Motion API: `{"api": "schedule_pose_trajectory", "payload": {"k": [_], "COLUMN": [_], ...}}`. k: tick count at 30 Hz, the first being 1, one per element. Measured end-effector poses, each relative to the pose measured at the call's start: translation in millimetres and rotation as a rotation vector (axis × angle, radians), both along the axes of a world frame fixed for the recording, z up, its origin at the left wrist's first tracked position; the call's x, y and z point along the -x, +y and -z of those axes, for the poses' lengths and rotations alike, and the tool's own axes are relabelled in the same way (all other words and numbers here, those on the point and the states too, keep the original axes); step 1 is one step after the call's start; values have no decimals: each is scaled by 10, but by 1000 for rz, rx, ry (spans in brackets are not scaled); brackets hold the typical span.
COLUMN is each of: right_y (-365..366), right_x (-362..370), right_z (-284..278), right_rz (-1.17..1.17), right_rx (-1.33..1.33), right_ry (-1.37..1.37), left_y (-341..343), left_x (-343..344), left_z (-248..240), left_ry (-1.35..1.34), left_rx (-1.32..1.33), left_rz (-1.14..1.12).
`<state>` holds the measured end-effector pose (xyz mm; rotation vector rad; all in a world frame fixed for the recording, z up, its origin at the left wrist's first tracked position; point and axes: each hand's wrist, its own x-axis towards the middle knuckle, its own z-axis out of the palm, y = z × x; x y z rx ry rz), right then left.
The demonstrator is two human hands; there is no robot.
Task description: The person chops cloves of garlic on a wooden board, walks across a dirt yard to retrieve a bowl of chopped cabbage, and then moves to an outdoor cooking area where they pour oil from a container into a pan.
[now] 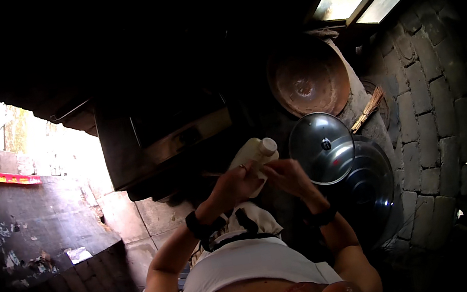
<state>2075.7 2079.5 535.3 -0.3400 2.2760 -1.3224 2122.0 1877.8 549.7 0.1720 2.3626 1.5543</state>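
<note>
In front of my body is a pale plastic bottle (246, 155) with a white screw cap (267, 145), tilted toward the upper right. My left hand (236, 184) grips its near side, fingers wrapped round it, a ring on one finger. From the right, my right hand (288, 175) meets the bottle below the cap; its fingers are bent and pinched together against it. Shadow hides the exact hold of those fingertips. Just right of my right hand is a round glass lid (324, 156) with a dark knob, overlapping a larger dark, shiny round lid (372, 176).
A wide rusty-brown wok (305, 79) sits beyond the glass lid, with a straw whisk (368, 109) beside it. To the left, a dark stove (186, 138) stands on a counter. A brick wall (424, 116) lies right; a dark panel (43, 219) stands far left.
</note>
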Motion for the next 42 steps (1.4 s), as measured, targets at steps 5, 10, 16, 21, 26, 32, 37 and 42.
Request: {"api": "schedule_pose_trajectory", "payload": {"k": [5, 10, 16, 21, 26, 32, 37, 42], "right_y": [-21, 180, 230, 70, -190, -393, 55, 43], "right_x": [45, 609, 1730, 2782, 3733, 4718, 5386, 4726], "right_z": [25, -39, 4, 478, 867, 1930, 2062, 1643], "right_rz": [196, 227, 174, 183, 210, 35, -3, -136], "right_rx": [341, 232, 74, 7, -86, -145, -404, -502], "right_ry": [-382, -308, -136, 92, 125, 245, 439, 644], "left_y": [204, 181, -717, -1622, -1824, -1636, -1872, -1917], "left_x": [131, 213, -289, -1451, -2358, -2996, -2909, -2990], "left_z": [115, -63, -87, 355, 127, -8, 152, -8], "left_ry": [-70, 94, 72, 137, -38, -75, -94, -78], "left_rx": [-111, -168, -37, 257, 256, 295, 218, 244], "left_rz": [135, 6, -412, -763, -1236, -1502, -1466, -1493]}}
